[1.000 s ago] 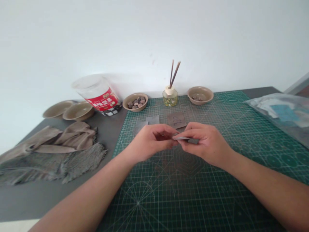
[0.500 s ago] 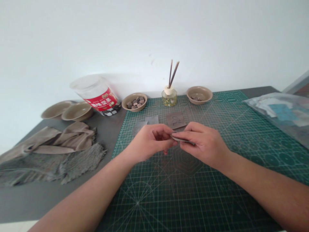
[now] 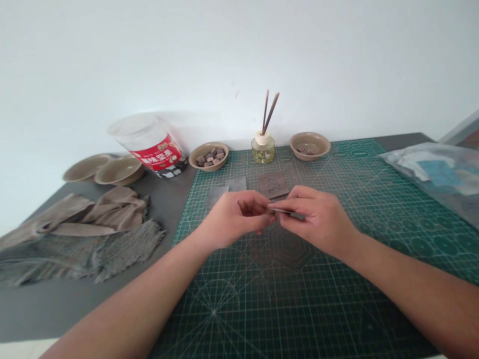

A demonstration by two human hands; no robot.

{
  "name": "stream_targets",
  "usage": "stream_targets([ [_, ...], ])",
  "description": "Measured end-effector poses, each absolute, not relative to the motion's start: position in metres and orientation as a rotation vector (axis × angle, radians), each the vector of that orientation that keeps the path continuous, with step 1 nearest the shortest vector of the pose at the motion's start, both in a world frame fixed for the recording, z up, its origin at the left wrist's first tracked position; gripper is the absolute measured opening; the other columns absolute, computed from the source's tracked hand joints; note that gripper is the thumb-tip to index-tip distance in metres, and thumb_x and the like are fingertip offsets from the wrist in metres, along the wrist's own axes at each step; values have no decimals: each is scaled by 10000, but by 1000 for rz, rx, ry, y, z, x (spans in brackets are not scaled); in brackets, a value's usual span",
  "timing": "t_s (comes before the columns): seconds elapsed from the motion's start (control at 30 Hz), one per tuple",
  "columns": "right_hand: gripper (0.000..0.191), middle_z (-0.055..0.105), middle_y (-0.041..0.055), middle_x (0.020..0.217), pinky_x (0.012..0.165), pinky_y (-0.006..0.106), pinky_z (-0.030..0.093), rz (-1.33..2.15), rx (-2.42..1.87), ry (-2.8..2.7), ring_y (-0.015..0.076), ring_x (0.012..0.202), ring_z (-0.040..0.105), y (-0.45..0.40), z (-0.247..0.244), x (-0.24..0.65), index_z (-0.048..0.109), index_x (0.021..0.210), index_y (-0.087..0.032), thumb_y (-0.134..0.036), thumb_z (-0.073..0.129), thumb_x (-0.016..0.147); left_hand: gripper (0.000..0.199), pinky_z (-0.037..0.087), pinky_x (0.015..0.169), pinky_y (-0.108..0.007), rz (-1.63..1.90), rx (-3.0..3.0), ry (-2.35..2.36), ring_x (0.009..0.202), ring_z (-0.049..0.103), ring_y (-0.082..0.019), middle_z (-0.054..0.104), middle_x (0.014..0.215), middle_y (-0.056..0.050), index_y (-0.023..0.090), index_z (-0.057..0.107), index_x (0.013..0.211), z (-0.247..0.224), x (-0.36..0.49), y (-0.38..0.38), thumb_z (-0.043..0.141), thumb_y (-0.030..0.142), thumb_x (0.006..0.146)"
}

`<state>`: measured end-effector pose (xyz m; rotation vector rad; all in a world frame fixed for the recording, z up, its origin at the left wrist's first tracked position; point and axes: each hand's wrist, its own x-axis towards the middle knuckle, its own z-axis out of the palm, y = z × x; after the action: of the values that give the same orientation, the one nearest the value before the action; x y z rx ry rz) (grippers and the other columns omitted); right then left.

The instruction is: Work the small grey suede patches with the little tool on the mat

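Thin grey piece: it is up between your two hands, over the green mat. You see the thin grey piece almost from its edge.
Which way it runs: its long side goes from left to right, and the right end dips a bit.
Right hand: this one is nearer. Your thumb and fingers pinch the piece, and it sticks out to their left.
Left hand: your fingertips are at the left end. I can't tell if they pinch it or just touch it.
Brown square: it lies flat on the mat, past your hands, with dark marks on top.
Grey squares: they lie just past your left hand.
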<state>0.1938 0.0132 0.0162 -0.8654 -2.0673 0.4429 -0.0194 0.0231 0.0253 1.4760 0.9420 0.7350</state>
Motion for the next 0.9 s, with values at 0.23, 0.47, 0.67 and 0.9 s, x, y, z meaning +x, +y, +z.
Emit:
stream_targets([
  [0.23, 220, 701, 8, 822, 681, 254, 539, 361, -914, -2055, 130, 716, 655, 19, 17, 196, 783, 1037, -226, -139, 687, 859, 187, 497, 521, -192, 782, 1441, 937, 538, 607, -89, 676, 651, 6, 122, 696, 868, 22, -18, 25, 821, 221, 769],
  [0.47, 143, 704, 68, 1125, 896, 371, 552, 329, -999, -1777, 234, 1048, 673, 21, 26, 200, 779, 919, -238, -152, 724, 820, 275, 607, 769, -272, 1201, 1459, 755, 853, 719, -159, 756, 939, -47, 185, 744, 981, 24, -21, 16, 843, 107, 736],
  [0.67, 36, 692, -12, 758, 622, 275, 496, 719, -1176, -1749, 158, 687, 644, 19, 18, 195, 699, 857, -212, -247, 705, 860, 154, 628, 775, -358, 1244, 1477, 610, 863, 749, -217, 768, 978, -81, 183, 749, 967, 26, -23, 10, 769, 121, 828],
  [0.9, 519, 725, 10, 936, 581, 252, 491, 1352, -1024, -1785, 164, 731, 668, 12, 4, 185, 517, 1233, -243, -233, 774, 783, 229, 631, 649, -323, 1020, 1205, 484, 715, 766, -211, 780, 895, -71, 176, 589, 912, 25, -22, 15, 789, 257, 836],
])
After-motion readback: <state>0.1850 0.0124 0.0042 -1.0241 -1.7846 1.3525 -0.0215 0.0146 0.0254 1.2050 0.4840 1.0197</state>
